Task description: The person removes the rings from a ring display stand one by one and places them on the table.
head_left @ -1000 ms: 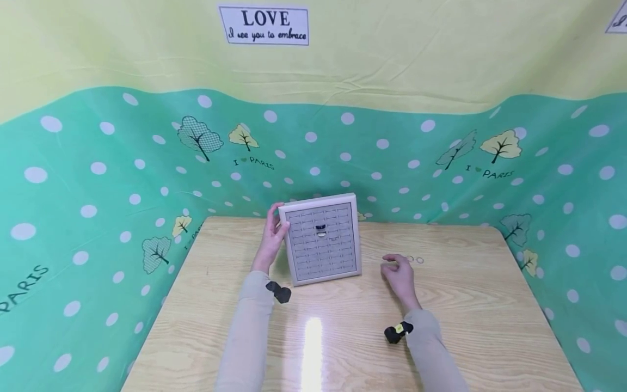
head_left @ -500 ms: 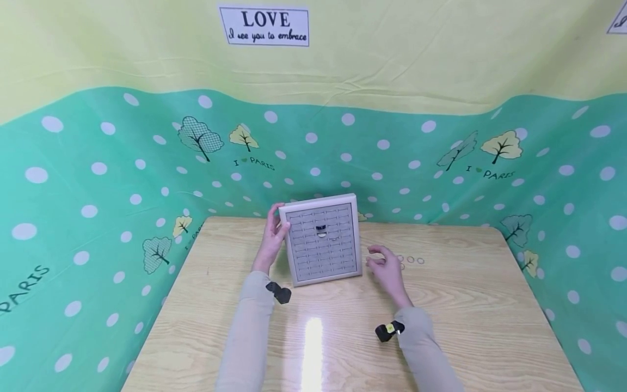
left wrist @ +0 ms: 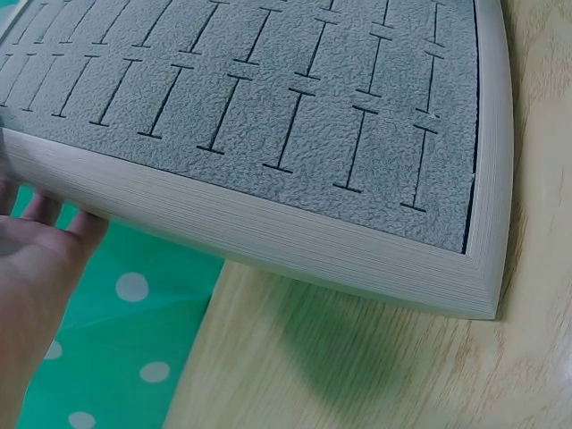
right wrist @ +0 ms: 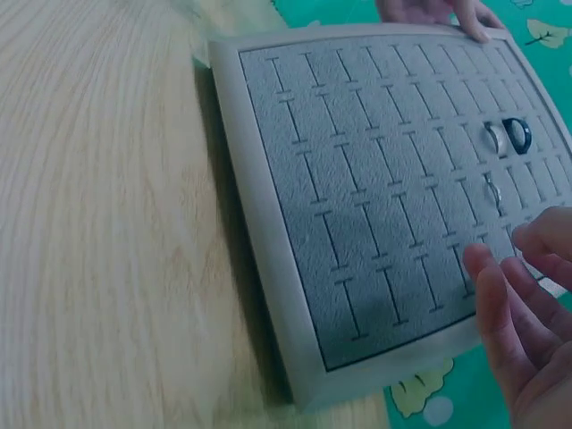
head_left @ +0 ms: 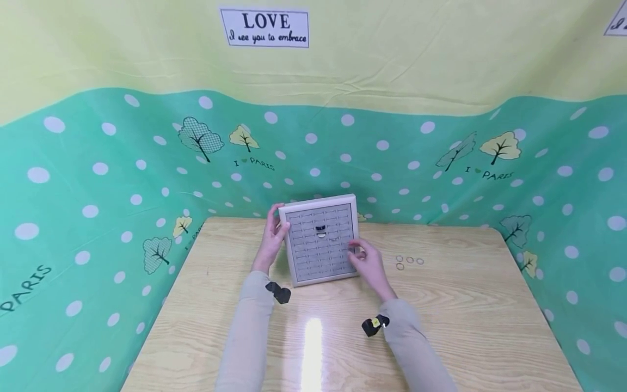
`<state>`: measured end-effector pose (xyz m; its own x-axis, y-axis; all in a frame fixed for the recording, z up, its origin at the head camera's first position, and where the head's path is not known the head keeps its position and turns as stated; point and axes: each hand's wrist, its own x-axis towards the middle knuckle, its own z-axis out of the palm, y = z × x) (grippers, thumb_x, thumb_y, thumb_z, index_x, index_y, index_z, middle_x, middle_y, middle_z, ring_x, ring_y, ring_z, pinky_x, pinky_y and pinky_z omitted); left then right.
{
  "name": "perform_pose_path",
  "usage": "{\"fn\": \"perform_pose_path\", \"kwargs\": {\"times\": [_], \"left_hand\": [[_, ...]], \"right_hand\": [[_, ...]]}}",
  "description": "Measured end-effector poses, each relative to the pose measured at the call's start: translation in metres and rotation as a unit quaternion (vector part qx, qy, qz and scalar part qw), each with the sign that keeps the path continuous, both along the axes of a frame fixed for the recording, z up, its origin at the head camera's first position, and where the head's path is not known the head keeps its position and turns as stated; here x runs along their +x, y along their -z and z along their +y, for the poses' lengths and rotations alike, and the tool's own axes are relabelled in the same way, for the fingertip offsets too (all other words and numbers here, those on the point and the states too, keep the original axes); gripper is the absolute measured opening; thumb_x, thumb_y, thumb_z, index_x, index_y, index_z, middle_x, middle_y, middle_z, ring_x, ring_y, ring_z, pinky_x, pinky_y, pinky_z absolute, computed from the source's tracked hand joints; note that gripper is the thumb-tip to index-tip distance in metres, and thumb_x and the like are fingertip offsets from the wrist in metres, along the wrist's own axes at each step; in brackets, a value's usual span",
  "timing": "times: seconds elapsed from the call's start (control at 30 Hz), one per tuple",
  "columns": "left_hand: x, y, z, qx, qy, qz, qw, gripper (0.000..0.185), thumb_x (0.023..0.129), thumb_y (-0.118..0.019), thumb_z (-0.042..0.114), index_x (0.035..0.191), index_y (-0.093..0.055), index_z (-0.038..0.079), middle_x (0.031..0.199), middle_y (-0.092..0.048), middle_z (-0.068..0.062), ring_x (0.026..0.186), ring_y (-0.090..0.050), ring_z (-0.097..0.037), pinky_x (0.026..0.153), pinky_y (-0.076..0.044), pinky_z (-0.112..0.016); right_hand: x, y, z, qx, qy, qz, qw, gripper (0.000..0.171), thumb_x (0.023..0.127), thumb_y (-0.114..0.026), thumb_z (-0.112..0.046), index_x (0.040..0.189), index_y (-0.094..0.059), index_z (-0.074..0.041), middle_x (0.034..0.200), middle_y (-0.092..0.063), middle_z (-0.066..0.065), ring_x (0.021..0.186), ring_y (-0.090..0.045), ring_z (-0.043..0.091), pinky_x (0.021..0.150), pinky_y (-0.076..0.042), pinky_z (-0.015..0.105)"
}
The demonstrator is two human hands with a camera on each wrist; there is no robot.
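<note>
A grey slotted ring display board [head_left: 313, 256] with a pale frame stands tilted up on the table. My left hand [head_left: 272, 239] grips its left edge, thumb on the front of the frame and fingers behind. Set in the slots are a dark wide ring [right wrist: 517, 136], a silver ring [right wrist: 494, 140] and a thin ring [right wrist: 493, 192]. My right hand [head_left: 368, 265] is at the board's right edge, its thumb and index finger bent towards each other close over the slots. Whether a ring is between those fingertips I cannot tell.
Several thin rings [head_left: 410, 260] lie on the wooden table [head_left: 480, 316] to the right of the board. Behind the table hangs a green and yellow printed cloth [head_left: 313, 141]. The left wrist view shows the board's pale frame [left wrist: 268, 241] and plain slots.
My right hand has moved left from beside the loose rings to the board's right edge, uncovering several rings on the table. My left hand and the board have stayed in place.
</note>
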<state>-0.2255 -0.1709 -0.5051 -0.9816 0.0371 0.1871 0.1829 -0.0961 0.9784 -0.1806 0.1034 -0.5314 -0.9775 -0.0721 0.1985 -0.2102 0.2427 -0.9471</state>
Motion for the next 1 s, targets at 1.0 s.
{"fn": "perform_pose_path", "kwargs": {"times": [1.0], "left_hand": [[0.0,0.0,-0.002,0.006,0.001,-0.003,1.0,0.055,0.097,-0.047,-0.001,0.147,-0.028,0.015,0.135,-0.047,-0.022,0.115,-0.053,-0.037,0.092,-0.048,-0.047]], "right_hand": [[-0.018,0.003,-0.049,0.113,0.093,0.117,0.982,0.009,0.083,-0.071,0.002,0.09,-0.068,-0.002,0.087,-0.057,0.007,0.069,-0.054,0.017,0.06,-0.048,0.027]]}}
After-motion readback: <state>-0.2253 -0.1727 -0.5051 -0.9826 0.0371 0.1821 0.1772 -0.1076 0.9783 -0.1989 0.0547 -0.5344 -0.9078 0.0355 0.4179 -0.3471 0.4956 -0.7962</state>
